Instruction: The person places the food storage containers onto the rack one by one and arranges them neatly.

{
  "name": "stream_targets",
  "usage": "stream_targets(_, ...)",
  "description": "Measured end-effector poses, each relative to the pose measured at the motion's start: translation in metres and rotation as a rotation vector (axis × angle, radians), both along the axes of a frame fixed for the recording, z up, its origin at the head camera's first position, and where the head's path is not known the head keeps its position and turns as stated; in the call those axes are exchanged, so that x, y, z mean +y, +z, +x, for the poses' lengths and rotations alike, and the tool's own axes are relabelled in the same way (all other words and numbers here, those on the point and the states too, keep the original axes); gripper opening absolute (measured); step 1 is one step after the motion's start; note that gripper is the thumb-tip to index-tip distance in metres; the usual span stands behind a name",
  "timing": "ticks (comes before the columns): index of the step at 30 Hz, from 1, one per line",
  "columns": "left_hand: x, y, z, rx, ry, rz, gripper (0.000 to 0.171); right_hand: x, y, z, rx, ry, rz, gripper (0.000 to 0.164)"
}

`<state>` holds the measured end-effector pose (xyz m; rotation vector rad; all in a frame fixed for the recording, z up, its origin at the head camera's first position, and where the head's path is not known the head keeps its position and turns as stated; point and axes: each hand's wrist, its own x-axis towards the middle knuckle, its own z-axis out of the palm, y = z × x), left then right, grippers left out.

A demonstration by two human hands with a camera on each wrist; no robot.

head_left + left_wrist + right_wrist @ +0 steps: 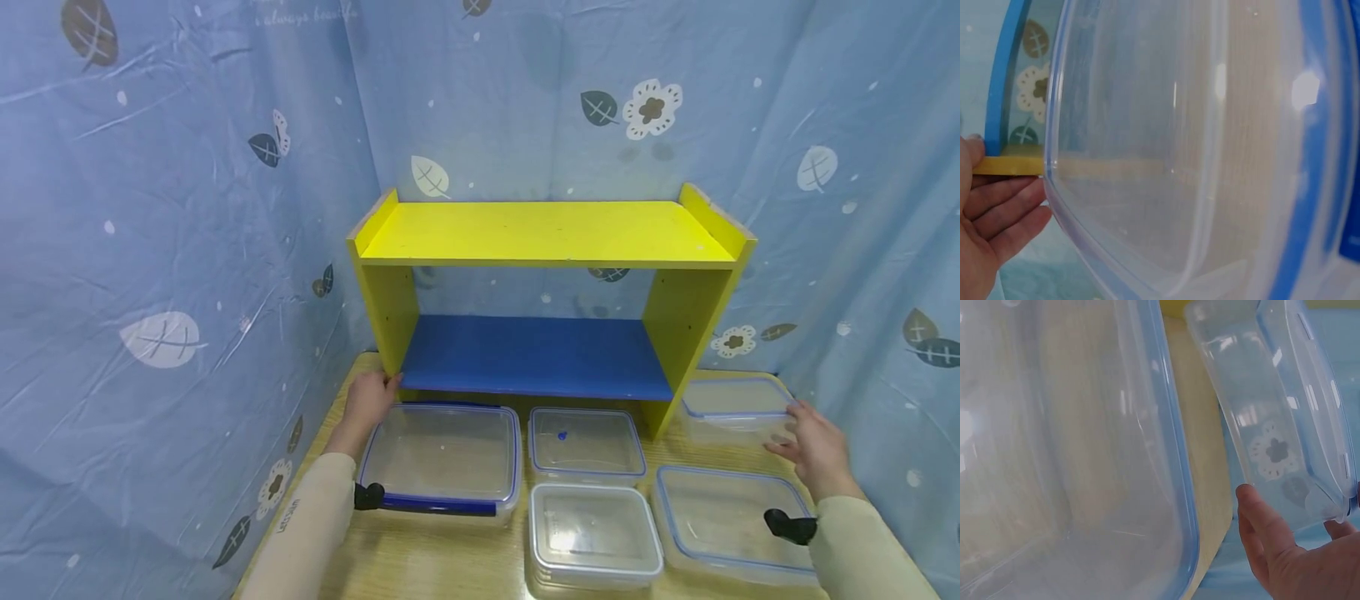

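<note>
A small two-tier shelf, yellow with a blue lower board [536,354], stands at the back of the table. My left hand [369,400] grips the front edge of its left side panel [1010,165], thumb on one side and fingers on the other. Below that hand lies a large clear food container [442,450] with dark blue clips. At the right, my right hand [817,446] holds the near right end of a clear lidded food container [738,397], which is beside the shelf's right panel. In the right wrist view, fingertips [1250,497] touch that container's wall.
In front of the shelf sit a smaller clear container [588,458] with a blue button, a grey-rimmed one [596,533], and a blue-rimmed one [731,517] under my right wrist. Blue patterned curtains [525,100] enclose the wooden table [427,554].
</note>
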<state>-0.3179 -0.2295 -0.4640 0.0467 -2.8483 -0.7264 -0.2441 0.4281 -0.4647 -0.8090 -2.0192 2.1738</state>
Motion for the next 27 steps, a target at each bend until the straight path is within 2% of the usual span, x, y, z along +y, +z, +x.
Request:
stream_targets(5, 0.001, 0.001, 0.001, -0.009, 0.003, 0.003, 0.038, 0.001, 0.007, 0.002, 0.003, -0.009, -0.016, 0.067)
stream_targets(12, 0.003, 0.004, 0.003, -0.02, 0.011, 0.015, 0.038, 0.003, 0.02, 0.004, 0.106, -0.039, -0.201, 0.074)
stream_targets(27, 0.004, -0.001, 0.004, 0.032, -0.031, 0.002, 0.038, 0.001, 0.06, 0.001, 0.109, -0.158, -0.259, 0.066)
